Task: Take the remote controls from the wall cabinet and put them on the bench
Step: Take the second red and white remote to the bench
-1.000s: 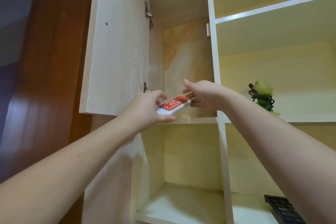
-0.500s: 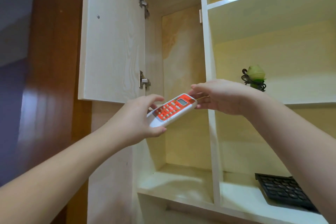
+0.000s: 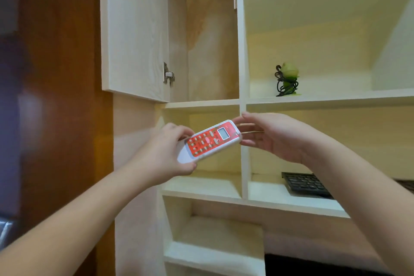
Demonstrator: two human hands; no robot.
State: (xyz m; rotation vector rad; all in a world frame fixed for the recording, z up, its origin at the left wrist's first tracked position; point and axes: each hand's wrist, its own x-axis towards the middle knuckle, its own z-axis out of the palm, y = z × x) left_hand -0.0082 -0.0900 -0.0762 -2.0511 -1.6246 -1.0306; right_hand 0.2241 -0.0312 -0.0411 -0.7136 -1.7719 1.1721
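Head view: a remote control [image 3: 211, 140], white body with a red-orange keypad face and a small grey display, is held in mid-air in front of the open shelf below the wall cabinet [image 3: 208, 51], whose door [image 3: 134, 29] stands swung open. The left hand [image 3: 167, 158] is curled round the lower, plain white end, thumb beneath and fingers over the upper edge. The right hand [image 3: 276, 138] is held at the display end with fingers nearly straight; the fingertips are seen touching or just beside that end, and no pinch can be made out.

Handling, as judged: a light, rigid plastic shell, smooth and possibly slippery, not fragile but better not dropped. The long edges at mid-body are judged the safest hold, with the keys and display left unpressed.

Against the frame one second back: the remote is seen lower, drawn out from the cabinet compartment's shelf edge and brought down before the shelf underneath. Its face is tilted more toward the camera. A black keyboard [image 3: 305, 184] on the lower right shelf is shown more fully, and a green ornament [image 3: 287, 79] sits higher in view.
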